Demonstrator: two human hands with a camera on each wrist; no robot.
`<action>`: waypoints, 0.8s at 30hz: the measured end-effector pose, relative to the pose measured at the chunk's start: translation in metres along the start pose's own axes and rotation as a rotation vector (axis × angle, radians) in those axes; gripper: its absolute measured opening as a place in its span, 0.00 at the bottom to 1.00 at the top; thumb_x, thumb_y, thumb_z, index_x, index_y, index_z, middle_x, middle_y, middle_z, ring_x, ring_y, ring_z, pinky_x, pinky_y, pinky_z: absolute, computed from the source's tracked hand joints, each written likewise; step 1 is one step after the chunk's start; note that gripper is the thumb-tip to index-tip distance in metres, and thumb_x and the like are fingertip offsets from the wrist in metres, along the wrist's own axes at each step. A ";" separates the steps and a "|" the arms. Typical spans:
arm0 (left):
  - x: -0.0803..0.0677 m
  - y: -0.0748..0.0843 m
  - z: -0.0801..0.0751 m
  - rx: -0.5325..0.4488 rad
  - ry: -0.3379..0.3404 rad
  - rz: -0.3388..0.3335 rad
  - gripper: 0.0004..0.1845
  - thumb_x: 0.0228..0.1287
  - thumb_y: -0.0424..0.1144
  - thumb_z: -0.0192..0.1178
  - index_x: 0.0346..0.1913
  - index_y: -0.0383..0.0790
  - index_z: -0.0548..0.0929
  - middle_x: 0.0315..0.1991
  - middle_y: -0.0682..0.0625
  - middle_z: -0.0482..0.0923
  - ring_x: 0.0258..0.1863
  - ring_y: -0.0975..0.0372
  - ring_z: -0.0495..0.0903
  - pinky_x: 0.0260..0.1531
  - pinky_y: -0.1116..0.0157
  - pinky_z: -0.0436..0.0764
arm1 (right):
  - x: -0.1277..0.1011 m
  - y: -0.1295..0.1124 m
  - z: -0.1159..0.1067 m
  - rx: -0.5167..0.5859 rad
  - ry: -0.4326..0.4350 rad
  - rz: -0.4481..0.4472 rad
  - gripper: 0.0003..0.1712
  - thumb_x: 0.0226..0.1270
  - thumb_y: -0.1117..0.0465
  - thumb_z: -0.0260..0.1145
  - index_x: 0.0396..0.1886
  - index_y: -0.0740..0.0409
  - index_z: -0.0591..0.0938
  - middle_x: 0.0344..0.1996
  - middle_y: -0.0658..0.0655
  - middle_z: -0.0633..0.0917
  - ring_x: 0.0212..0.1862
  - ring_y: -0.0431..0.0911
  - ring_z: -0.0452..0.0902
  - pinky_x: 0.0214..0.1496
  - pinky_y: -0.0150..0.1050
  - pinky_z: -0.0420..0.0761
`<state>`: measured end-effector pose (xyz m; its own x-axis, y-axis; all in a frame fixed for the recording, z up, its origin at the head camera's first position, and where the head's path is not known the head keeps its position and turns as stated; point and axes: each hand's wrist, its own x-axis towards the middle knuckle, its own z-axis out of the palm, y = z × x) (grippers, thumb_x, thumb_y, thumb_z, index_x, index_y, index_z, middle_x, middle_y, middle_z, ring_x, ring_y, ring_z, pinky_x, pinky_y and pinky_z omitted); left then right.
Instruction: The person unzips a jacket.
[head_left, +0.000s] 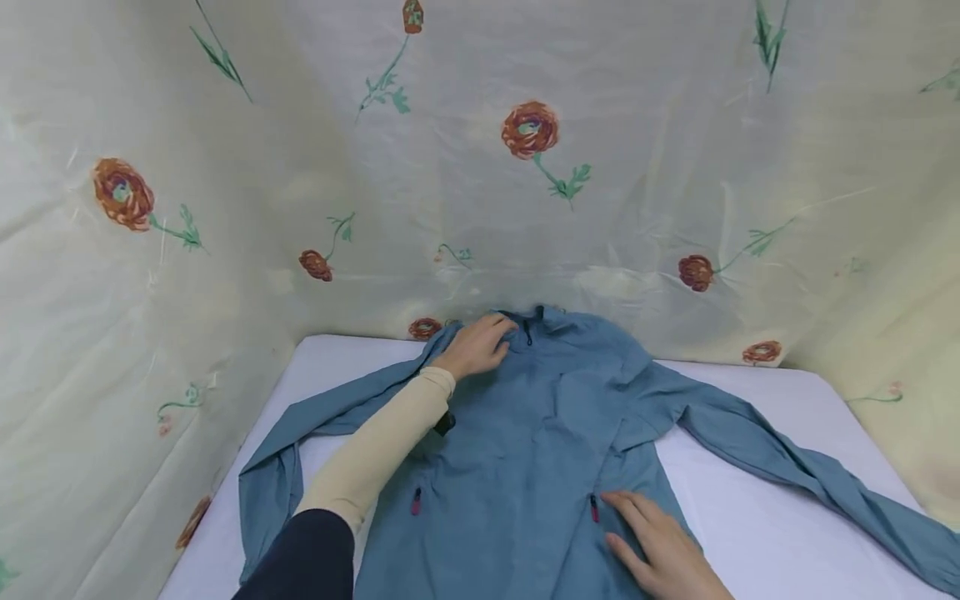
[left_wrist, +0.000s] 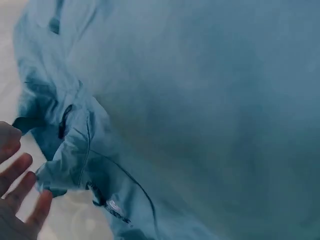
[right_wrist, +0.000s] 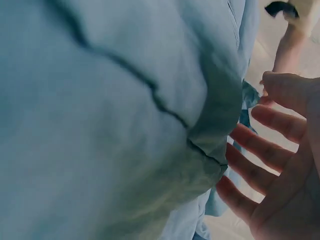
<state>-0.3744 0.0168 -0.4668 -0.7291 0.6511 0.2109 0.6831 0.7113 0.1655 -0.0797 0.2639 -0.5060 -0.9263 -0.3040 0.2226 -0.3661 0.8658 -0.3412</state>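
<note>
Lying collar-away, the jacket [head_left: 525, 450] runs lengthwise from the person, left hand [head_left: 476, 346] apparently flat, right hand [head_left: 660, 546] flat.

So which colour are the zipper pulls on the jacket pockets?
Red zipper pulls, clearest in the head view.
</note>
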 end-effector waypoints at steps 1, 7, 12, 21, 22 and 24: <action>0.005 -0.001 0.002 0.027 -0.012 -0.017 0.20 0.71 0.41 0.49 0.64 0.47 0.71 0.62 0.50 0.70 0.58 0.59 0.73 0.52 0.60 0.77 | 0.001 -0.001 0.001 0.005 0.011 -0.021 0.24 0.63 0.53 0.66 0.57 0.55 0.77 0.49 0.50 0.80 0.47 0.45 0.79 0.48 0.41 0.80; 0.017 -0.002 0.012 0.186 -0.074 -0.181 0.21 0.71 0.43 0.48 0.65 0.50 0.69 0.67 0.48 0.64 0.67 0.55 0.63 0.63 0.51 0.69 | 0.003 -0.002 0.009 0.036 0.033 -0.114 0.23 0.64 0.54 0.65 0.56 0.56 0.77 0.47 0.50 0.80 0.45 0.43 0.79 0.45 0.38 0.81; 0.019 0.001 0.017 0.259 -0.112 -0.347 0.20 0.70 0.48 0.50 0.62 0.49 0.72 0.63 0.48 0.69 0.63 0.54 0.66 0.61 0.53 0.69 | 0.001 -0.002 0.009 0.037 0.033 -0.112 0.23 0.63 0.54 0.66 0.57 0.56 0.77 0.46 0.49 0.81 0.45 0.43 0.79 0.45 0.39 0.81; 0.033 0.010 0.028 0.223 -0.012 -0.361 0.13 0.67 0.50 0.56 0.33 0.46 0.85 0.38 0.50 0.83 0.45 0.56 0.79 0.65 0.48 0.62 | -0.004 0.001 0.004 0.021 -0.037 0.045 0.24 0.66 0.48 0.62 0.58 0.50 0.76 0.49 0.46 0.79 0.51 0.46 0.77 0.51 0.50 0.77; 0.035 0.011 0.028 0.192 0.007 -0.353 0.12 0.66 0.49 0.57 0.30 0.47 0.85 0.35 0.51 0.83 0.42 0.57 0.79 0.63 0.49 0.64 | -0.005 0.001 0.003 0.030 -0.037 0.050 0.24 0.66 0.48 0.62 0.58 0.50 0.76 0.49 0.46 0.79 0.51 0.46 0.77 0.52 0.51 0.76; 0.037 0.012 0.027 0.124 0.016 -0.322 0.13 0.67 0.45 0.57 0.25 0.47 0.82 0.31 0.52 0.81 0.36 0.58 0.78 0.58 0.52 0.69 | -0.004 0.003 0.001 0.044 -0.044 0.061 0.24 0.66 0.48 0.62 0.59 0.50 0.76 0.50 0.46 0.79 0.52 0.47 0.77 0.53 0.52 0.76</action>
<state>-0.3939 0.0567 -0.4829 -0.9051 0.3840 0.1824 0.4066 0.9072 0.1077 -0.0766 0.2670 -0.5089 -0.9496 -0.2696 0.1599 -0.3118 0.8652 -0.3926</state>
